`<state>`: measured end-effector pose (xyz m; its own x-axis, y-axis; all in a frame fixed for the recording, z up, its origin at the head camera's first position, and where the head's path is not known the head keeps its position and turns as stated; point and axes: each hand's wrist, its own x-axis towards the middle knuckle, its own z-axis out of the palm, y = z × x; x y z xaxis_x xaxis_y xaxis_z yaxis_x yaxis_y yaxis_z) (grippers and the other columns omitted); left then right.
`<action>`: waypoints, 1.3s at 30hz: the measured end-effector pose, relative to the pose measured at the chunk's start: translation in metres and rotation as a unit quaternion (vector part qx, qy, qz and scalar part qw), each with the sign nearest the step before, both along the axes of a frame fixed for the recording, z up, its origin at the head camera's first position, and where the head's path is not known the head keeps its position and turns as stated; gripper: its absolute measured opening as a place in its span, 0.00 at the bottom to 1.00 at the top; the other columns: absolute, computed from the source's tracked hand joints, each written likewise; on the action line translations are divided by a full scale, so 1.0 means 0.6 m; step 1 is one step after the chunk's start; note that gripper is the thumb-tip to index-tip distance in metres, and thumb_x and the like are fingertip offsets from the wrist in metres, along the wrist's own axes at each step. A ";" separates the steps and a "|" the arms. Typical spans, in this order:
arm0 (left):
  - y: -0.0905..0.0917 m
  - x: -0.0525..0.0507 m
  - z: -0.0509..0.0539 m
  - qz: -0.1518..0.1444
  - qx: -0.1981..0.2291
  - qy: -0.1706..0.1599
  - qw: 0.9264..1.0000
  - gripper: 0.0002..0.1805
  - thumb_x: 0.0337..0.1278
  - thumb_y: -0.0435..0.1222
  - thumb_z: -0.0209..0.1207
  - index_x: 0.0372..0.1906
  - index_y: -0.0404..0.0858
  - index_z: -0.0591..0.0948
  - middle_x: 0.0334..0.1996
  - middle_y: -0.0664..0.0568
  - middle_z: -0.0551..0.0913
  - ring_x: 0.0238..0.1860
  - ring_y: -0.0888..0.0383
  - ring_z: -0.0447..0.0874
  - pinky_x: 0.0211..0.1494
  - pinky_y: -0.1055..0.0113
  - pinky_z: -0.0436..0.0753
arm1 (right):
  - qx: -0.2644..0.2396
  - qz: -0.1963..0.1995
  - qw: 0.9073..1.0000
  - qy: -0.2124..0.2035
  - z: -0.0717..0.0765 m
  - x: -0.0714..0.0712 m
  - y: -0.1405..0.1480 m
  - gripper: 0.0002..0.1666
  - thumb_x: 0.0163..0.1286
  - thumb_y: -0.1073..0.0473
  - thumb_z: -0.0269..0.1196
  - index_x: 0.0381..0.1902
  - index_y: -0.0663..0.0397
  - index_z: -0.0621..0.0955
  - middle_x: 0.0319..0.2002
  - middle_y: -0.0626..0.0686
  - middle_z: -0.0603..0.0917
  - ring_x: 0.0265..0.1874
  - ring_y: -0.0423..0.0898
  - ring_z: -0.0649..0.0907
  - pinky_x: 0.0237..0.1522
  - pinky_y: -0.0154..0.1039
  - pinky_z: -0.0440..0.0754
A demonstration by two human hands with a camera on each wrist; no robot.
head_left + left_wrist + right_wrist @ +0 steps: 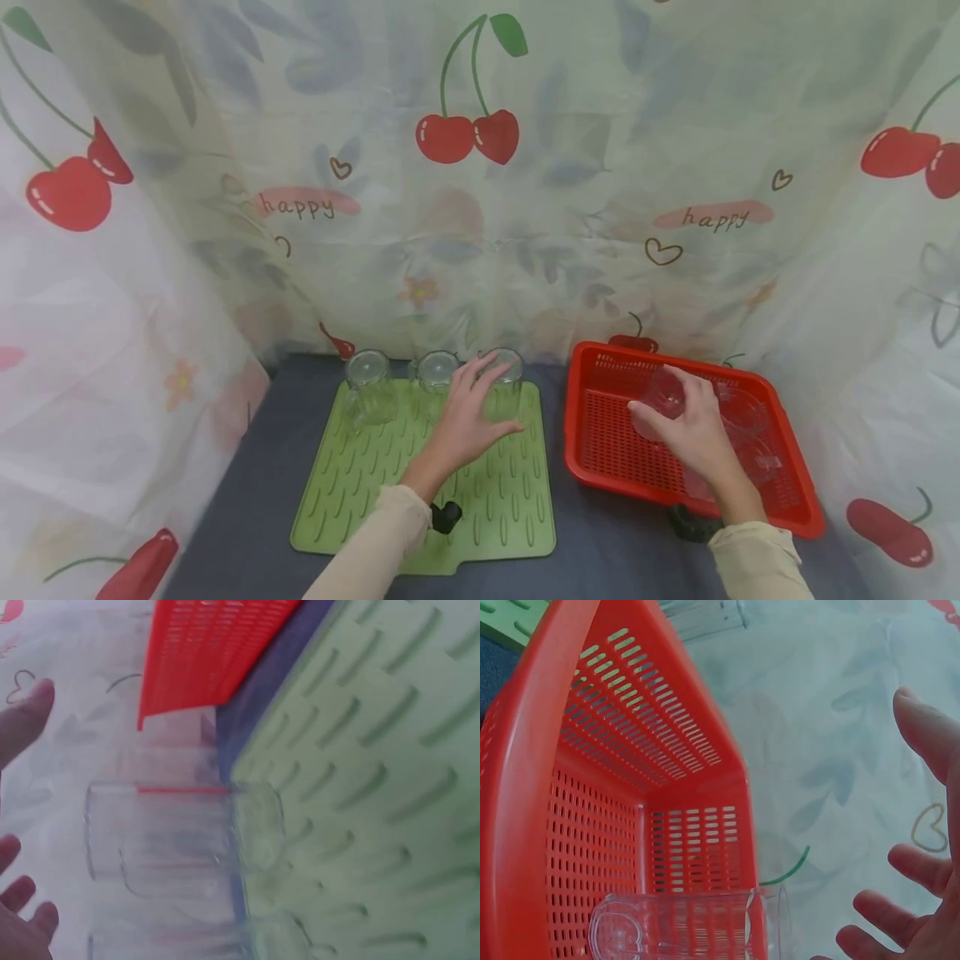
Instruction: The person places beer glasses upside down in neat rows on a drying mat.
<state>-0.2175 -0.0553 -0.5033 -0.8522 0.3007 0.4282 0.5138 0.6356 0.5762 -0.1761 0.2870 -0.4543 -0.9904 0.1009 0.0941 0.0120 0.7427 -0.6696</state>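
Note:
Three clear glass mugs stand in a row at the back of a green drying mat (427, 500): a left mug (371, 387), a middle mug (435, 375) and a right mug (508, 392). My left hand (468, 417) hovers by the right mug, fingers spread and holding nothing. In the left wrist view that mug (180, 832) is apart from the fingers. Over the red basket (600, 479), my right hand (697, 425) has its thumb and fingers parted beside a clear glass (663, 396). The right wrist view shows this glass (675, 926) upright in the basket, apart from the fingertips.
More clear glasses (750, 425) lie in the basket's right part, overlapping and hard to tell apart. A dark grey cloth (247, 500) covers the table. Printed curtains (480, 225) with cherries hang close behind and on both sides.

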 end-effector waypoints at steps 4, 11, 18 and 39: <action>-0.030 0.012 -0.006 -0.013 0.000 0.001 1.000 0.51 0.43 0.50 0.80 0.75 0.53 0.69 0.78 0.51 0.63 0.79 0.45 0.58 0.74 0.41 0.72 | 0.000 -0.003 1.000 -0.010 -0.003 -0.007 0.008 0.61 0.62 0.30 0.68 0.80 0.52 0.55 0.75 0.68 0.58 0.70 0.68 0.61 0.61 0.78 0.69; -0.081 0.038 -0.024 -0.020 0.001 -0.009 1.000 0.48 0.44 0.50 0.79 0.74 0.51 0.71 0.76 0.53 0.67 0.77 0.49 0.61 0.73 0.43 0.73 | 0.006 -0.002 1.000 -0.024 -0.007 -0.019 0.015 0.62 0.62 0.28 0.67 0.80 0.52 0.55 0.76 0.68 0.55 0.72 0.70 0.57 0.62 0.79 0.67; -0.130 0.066 -0.044 0.014 0.022 -0.022 0.999 0.46 0.44 0.48 0.79 0.72 0.55 0.72 0.71 0.57 0.72 0.73 0.52 0.68 0.72 0.45 0.75 | 0.012 -0.012 0.999 -0.039 -0.008 -0.029 0.019 0.64 0.60 0.27 0.67 0.81 0.50 0.53 0.77 0.69 0.53 0.72 0.71 0.55 0.61 0.80 0.67; -0.299 0.094 -0.101 0.154 0.020 -0.086 0.984 0.33 0.46 0.46 0.78 0.60 0.44 0.83 0.60 0.47 0.84 0.64 0.43 0.76 0.70 0.39 0.72 | 0.036 -0.014 0.998 -0.055 -0.033 -0.060 0.036 0.67 0.60 0.24 0.66 0.81 0.55 0.51 0.76 0.72 0.50 0.72 0.74 0.51 0.61 0.80 0.65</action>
